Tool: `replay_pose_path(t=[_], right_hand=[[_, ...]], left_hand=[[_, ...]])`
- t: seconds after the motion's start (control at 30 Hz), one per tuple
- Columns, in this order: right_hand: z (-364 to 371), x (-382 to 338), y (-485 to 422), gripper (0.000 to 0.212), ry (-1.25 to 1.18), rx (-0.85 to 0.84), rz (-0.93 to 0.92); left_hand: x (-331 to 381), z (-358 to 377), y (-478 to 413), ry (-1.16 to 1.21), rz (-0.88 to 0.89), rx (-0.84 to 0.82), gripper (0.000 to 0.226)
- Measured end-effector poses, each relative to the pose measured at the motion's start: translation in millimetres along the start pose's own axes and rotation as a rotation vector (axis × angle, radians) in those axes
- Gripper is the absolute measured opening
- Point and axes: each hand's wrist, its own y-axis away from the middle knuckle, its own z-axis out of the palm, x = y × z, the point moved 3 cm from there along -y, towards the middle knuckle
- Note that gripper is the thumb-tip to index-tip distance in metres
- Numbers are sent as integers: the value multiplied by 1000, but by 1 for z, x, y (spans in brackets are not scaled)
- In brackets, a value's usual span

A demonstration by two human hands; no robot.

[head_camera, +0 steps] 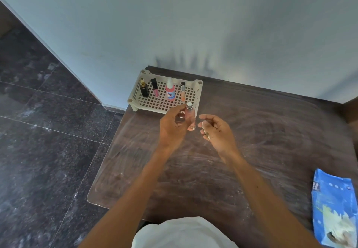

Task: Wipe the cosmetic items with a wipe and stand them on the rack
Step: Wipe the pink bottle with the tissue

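Observation:
My left hand grips a small pink bottle with a silver cap, held upright just in front of the rack's near right corner. My right hand hovers just right of the bottle with loosely curled fingers, and I see nothing clearly held in it. The cream grid rack sits at the table's back left corner. A black bottle with a gold cap, a pink lip gloss, a white and pink bottle and a slim orange tube stand on it.
A blue wipe pack lies at the table's right edge, with a pale wipe on its near end. The dark wooden table meets a pale wall behind. Dark tiled floor lies to the left.

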Motion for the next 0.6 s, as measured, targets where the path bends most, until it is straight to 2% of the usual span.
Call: replay_pose_path(t=[0.1,0.23,0.37,0.5,0.6], right_hand=[[16,-8,-19,24,268,20,-149],[35,-14,-46,45,531,85,-319],[38,-17,-72,40,572,228,-366],[33,-19,-96,34,568,316,-399],[30,-17,-116,31,566,332,-368]], left_hand=[[-2,-5,-16,-35,30,-47,40],[-2,-6,-40,-51,52,-104,38],[0,-4,-61,-2,51,-102,40],[-18,-1,-73,64,-62,29,35],[-36,4,-77,18,-128,45,30]])
